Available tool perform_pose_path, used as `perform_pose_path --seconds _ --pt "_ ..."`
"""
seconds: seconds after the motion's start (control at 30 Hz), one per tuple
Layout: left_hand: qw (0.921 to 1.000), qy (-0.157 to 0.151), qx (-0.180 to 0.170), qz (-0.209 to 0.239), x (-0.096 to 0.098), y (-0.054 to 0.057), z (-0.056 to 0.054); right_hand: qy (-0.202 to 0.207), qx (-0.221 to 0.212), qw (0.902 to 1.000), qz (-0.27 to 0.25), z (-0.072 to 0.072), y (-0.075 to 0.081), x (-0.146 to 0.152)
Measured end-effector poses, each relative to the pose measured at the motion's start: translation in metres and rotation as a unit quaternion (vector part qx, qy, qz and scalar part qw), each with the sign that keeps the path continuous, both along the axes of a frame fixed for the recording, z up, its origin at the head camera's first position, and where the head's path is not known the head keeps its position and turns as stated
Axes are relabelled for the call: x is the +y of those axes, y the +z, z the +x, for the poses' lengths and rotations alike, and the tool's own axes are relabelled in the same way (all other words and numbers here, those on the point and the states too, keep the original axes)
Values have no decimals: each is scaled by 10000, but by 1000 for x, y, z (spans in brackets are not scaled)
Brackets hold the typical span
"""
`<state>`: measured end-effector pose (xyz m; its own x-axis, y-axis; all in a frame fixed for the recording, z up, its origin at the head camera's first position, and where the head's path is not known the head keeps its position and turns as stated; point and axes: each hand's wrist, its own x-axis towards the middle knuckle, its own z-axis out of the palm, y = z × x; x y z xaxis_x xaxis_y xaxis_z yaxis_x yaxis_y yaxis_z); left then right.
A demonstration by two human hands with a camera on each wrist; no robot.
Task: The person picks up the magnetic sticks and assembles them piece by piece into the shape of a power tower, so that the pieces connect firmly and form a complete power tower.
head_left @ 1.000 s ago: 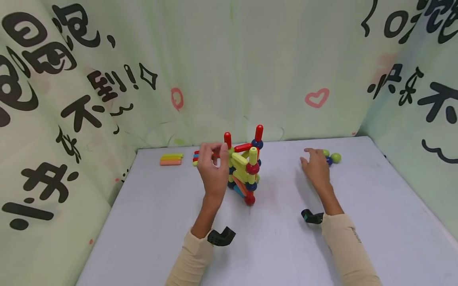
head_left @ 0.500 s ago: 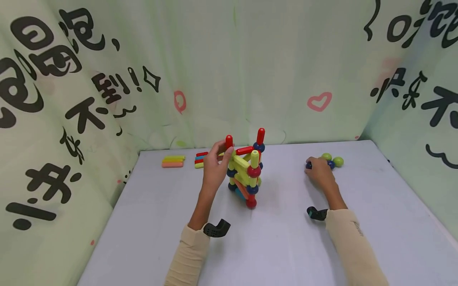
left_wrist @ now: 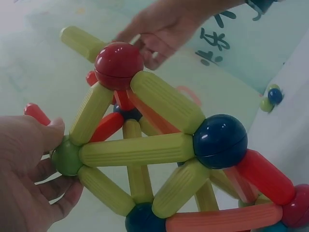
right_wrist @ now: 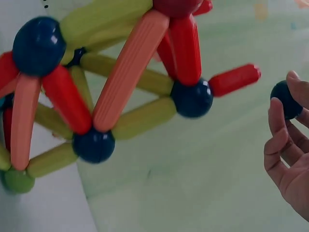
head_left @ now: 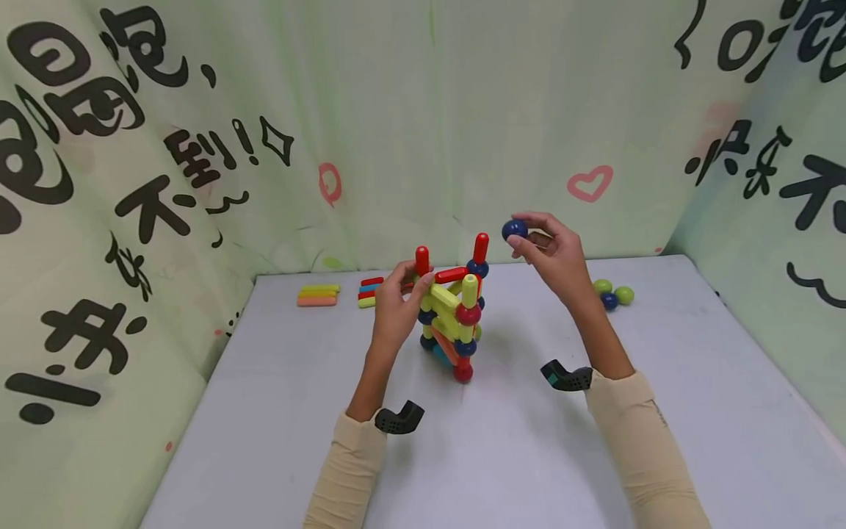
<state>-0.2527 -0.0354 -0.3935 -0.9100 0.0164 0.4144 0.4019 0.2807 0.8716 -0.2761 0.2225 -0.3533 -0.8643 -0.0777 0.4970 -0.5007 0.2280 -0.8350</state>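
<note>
A tower of coloured rods and balls (head_left: 444,314) stands on the table, with two red rods and a yellow-green rod pointing up from its top. My left hand (head_left: 396,305) grips a green ball (left_wrist: 67,157) at the tower's upper left corner, thumb on one side and fingers on the other. Beside the tower's top right, my right hand (head_left: 555,253) pinches a dark blue ball (head_left: 515,229) between thumb and fingers, raised above the table. In the right wrist view that blue ball (right_wrist: 287,99) is apart from the end of a red upright rod (right_wrist: 236,79).
Two green balls and a blue ball (head_left: 609,300) lie together at the table's back right. Yellow and orange rods (head_left: 317,295) are laid side by side at the back left, and several more rods (head_left: 370,294) lie partly behind my left hand. A printed curtain (head_left: 502,132) surrounds the table (head_left: 502,455).
My right hand has picked up a dark blue ball from the back right group and carried it up and left towards the tower. My left hand has taken hold at the tower's upper corner.
</note>
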Motion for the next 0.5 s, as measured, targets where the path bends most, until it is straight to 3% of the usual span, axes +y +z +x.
perform_pose_path --seconds 0.17,0.33,0.5 --pt "9999 -72 -91 9 0 -3 -2 334 417 9983 -217 1 17 -24" --pt "9997 -70 -245 3 -1 -5 -2 468 345 9983 -81 -2 13 -34" --pt "9998 -59 -181 -30 -4 -5 -2 475 182 9987 -53 -5 6 -37"
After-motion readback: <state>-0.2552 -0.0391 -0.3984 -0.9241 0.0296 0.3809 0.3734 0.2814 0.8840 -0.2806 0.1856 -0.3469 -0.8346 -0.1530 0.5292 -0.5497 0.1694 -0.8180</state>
